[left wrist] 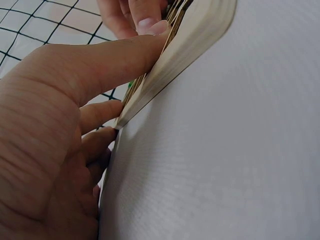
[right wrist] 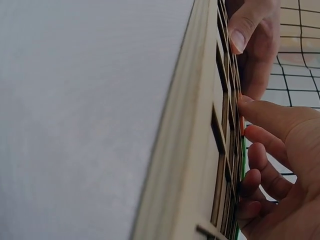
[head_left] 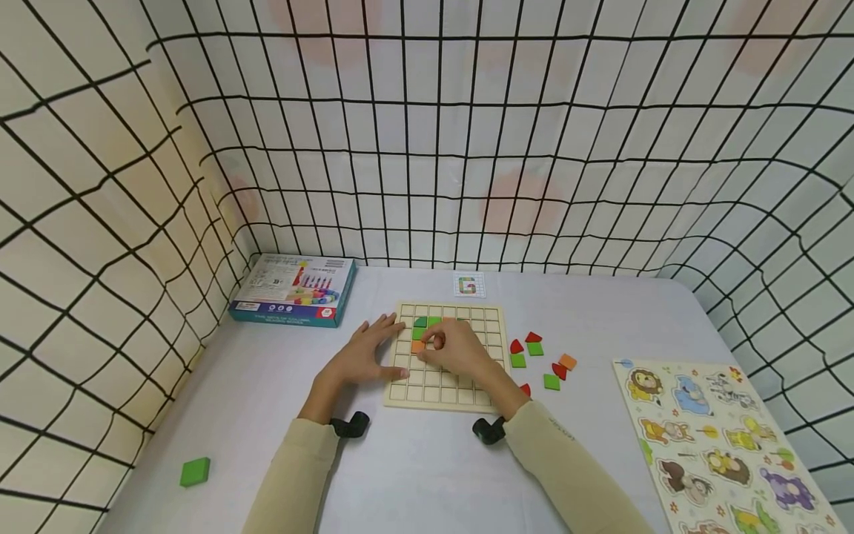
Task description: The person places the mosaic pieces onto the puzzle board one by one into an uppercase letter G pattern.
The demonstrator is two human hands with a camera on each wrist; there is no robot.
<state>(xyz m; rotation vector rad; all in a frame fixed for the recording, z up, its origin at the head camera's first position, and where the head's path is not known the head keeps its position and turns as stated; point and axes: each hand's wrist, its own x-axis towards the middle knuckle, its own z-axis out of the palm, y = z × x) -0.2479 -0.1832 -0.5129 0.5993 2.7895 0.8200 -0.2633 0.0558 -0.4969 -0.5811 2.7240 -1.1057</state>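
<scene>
A wooden grid board (head_left: pixel 440 406) lies flat on the table. My left hand (head_left: pixel 360 354) rests at its left edge, fingers spread, the thumb on the board's rim. Over the board, my right hand (head_left: pixel 457 348) holds an orange square tile (head_left: pixel 417 347) between thumb and index finger, the tile sitting at a grid cell. In the right wrist view the thumb and index fingertip touch the orange tile (right wrist: pixel 242 125), the other fingers curled. Just above it are a green square tile (head_left: pixel 418 334) and a green rounded tile (head_left: pixel 420 322); more tiles are partly hidden by the right hand.
Loose red, green and orange tiles (head_left: pixel 551 381) lie right of the board. A small pattern card (head_left: pixel 470 285) is behind it. A boxed game (head_left: pixel 293 289) stands back left, a green block (head_left: pixel 195 472) front left, an animal puzzle board (head_left: pixel 720 445) right. Black wire mesh surrounds the table.
</scene>
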